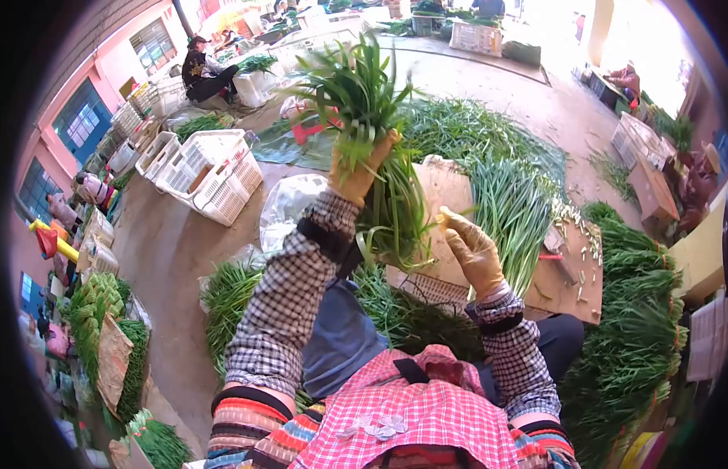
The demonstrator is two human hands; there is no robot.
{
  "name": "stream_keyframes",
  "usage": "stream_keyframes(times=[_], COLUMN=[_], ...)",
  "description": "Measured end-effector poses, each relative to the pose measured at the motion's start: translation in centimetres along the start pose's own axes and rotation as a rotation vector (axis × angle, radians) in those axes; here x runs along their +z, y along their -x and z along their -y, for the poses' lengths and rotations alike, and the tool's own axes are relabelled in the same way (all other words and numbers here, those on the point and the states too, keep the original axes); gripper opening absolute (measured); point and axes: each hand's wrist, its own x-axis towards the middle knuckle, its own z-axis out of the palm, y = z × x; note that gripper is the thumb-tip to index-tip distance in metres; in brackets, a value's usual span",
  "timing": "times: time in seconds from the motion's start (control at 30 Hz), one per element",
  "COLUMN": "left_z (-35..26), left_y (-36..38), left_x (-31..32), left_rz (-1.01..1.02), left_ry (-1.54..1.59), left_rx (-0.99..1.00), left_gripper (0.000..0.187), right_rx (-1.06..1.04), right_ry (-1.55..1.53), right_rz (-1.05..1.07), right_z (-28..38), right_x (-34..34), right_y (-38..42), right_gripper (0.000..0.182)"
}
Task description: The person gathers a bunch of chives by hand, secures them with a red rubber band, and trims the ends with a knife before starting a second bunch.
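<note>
My left hand (356,176), in a tan glove, is raised and wrapped around a bunch of garlic chives (362,98). The leaves fan out above the fist and hang below it. My right hand (475,254), also gloved, is to the right of the hanging leaves, thumb and fingers drawn together at the tips. Whatever may be between those fingertips is too small to name. Right beside it, loose chives (509,211) lie on a wooden board (567,293). A knife-like tool with a red handle (550,256) rests there among short pale cut stem ends (581,234).
A leafy heap (466,129) covers a green sheet behind the board. Tied bundles (630,328) are stacked at my right, and more greens (231,301) lie at my left. White crates (211,176) stand at the left; a seated person (208,74) is farther back.
</note>
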Motion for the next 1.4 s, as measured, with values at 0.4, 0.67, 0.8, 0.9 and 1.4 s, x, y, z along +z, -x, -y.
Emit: stream_keyframes(times=[0.4,0.67,0.8,0.9,1.4], left_z=[-3.1,-10.3,-12.0,-11.8,-9.2], left_y=[0.8,6.8,9.1,10.7,11.2], left_x=[-6.0,-8.9,-8.6,-9.3,-14.2], left_rz=[0.084,-0.104,-0.093,-0.217,0.678], left_ry=[0.099,0.732,0.731,0.686,1.101], left_rx=[-0.264,-0.422,-0.439,-0.42,0.384], left_gripper=[0.035,0.033,0.04,0.045,0.065], right_rx=[0.093,-0.578,-0.553,-0.516,0.47], right_ry=[0.049,0.534,0.551,0.348,-0.065], right_rz=[0.045,-0.006,0.019,0.01,1.259], right_z=[-2.6,4.2,4.5,2.3,2.5], right_x=[0.4,7.8,10.8,10.6,14.2], right_y=[3.6,0.4,-0.4,-0.2,-3.9], right_gripper=[0.04,0.065,0.058,0.05,0.058])
